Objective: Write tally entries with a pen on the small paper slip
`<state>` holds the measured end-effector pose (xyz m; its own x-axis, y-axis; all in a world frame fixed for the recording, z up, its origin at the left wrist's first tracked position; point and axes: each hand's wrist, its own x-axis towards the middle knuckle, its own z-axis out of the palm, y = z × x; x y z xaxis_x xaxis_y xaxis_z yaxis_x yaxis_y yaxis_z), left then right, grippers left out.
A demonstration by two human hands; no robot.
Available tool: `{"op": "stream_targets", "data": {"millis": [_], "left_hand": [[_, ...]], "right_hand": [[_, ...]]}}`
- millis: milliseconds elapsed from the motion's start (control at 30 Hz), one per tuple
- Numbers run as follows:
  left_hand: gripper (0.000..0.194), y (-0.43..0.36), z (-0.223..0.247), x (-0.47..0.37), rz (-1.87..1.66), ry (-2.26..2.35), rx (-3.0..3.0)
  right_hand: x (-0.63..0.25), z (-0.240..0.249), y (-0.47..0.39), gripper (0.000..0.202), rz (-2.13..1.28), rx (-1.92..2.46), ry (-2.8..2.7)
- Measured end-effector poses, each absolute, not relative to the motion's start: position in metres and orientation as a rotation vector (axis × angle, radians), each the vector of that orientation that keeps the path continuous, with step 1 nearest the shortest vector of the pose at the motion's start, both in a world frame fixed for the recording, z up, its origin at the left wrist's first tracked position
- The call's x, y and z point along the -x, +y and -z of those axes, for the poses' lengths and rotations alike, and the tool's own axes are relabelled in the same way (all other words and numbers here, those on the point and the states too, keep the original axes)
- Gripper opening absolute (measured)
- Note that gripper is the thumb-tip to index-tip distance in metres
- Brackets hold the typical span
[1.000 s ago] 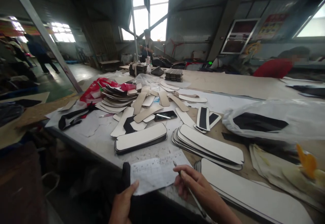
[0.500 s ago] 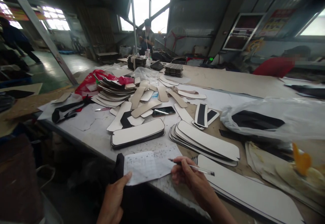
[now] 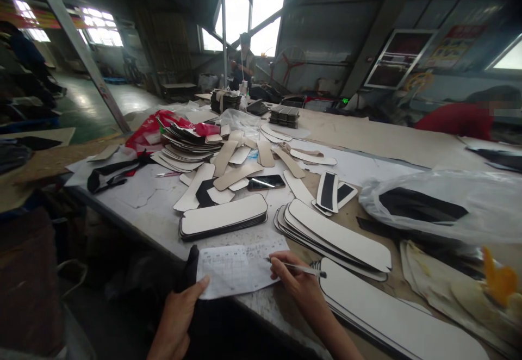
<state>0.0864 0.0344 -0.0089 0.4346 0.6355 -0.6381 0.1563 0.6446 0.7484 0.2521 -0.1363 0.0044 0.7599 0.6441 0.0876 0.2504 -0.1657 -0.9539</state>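
Observation:
My left hand [image 3: 179, 311] grips the lower left corner of a sheet of paper [image 3: 232, 270], thumb on top. Printed boxes and handwriting cover the sheet, which lies at the table's front edge. Something black sticks out along its left side. A pen [image 3: 302, 267] with a clear barrel and dark end is pinched in my right hand [image 3: 291, 278]; its tip is at the right part of the sheet. Just beyond the paper lies a stack of white, dark-edged strips [image 3: 224, 214]. More stacked strips [image 3: 338, 235] fan out to the right, and a longer stack [image 3: 391, 311] lies beside my right forearm.
A phone [image 3: 266, 182] lies among loose beige pieces [image 3: 238, 177]. Behind are a pile of curved pieces [image 3: 187, 145] and a red bag [image 3: 150, 129]. A clear plastic bag [image 3: 481, 197] holds black material at right. One person [image 3: 243, 63] stands at the far end; another in red is at right.
My right hand has turned, so the pen now lies lower over the sheet with its tip slightly further left. The whole view has shifted a little; my left hand still holds the paper.

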Motion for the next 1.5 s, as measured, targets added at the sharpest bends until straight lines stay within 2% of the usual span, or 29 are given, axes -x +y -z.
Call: {"op": "stream_targets", "data": {"millis": [200, 567, 1200, 1500], "left_hand": [[0.025, 0.042, 0.013, -0.086, -0.363, 1.102, -0.895], [0.025, 0.049, 0.027, -0.086, -0.365, 1.155, -0.858], [0.023, 0.042, 0.020, -0.091, -0.422, 1.222, -0.846], [0.047, 0.031, 0.016, -0.079, -0.394, 1.213, -0.794]], "right_hand": [[-0.257, 0.000, -0.123, 0.030, -0.170, 1.830, -0.857], [-0.263, 0.037, -0.120, 0.026, -0.113, 1.810, -0.780], [-0.263, 0.027, -0.121, 0.026, 0.033, 1.851, -0.858], [-0.265, 0.033, -0.120, 0.025, 0.030, 1.822, -0.871]]}}
